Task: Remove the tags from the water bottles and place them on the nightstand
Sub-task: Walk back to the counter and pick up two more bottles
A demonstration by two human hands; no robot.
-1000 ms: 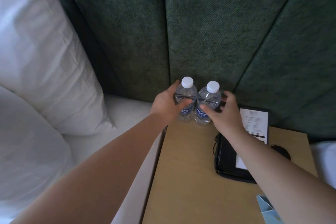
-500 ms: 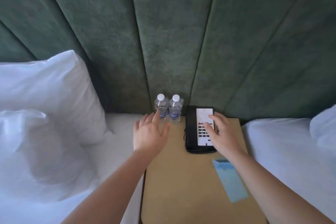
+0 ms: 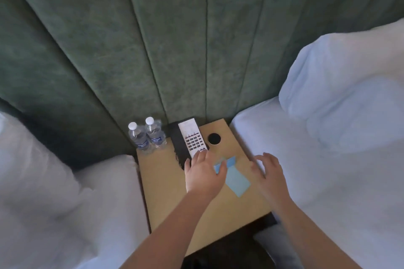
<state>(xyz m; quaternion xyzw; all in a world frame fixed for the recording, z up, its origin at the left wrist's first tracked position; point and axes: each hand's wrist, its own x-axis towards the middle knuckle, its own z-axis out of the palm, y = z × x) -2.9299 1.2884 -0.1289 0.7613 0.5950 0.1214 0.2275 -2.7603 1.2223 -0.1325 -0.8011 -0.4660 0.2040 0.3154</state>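
While both bottles (image 3: 147,136) stand apart, left hand (image 3: 202,173) overlaps blue tags (image 3: 232,173).

Two water bottles (image 3: 147,135), one phone (image 3: 189,140), one black round disc (image 3: 214,138), two blue tags (image 3: 237,183), two hands (image 3: 202,176) over one counter (image 3: 166,181).

left hand (image 3: 202,176) is covering the near end of the phone (image 3: 188,140) and one corner of the blue cards (image 3: 235,176). bottle (image 3: 140,136) label print is reading too small to make out. phone keypad text is blurring out too. both forearms are running off the bottom edge. counter (image 3: 166,192) near edge is sitting behind the arms.
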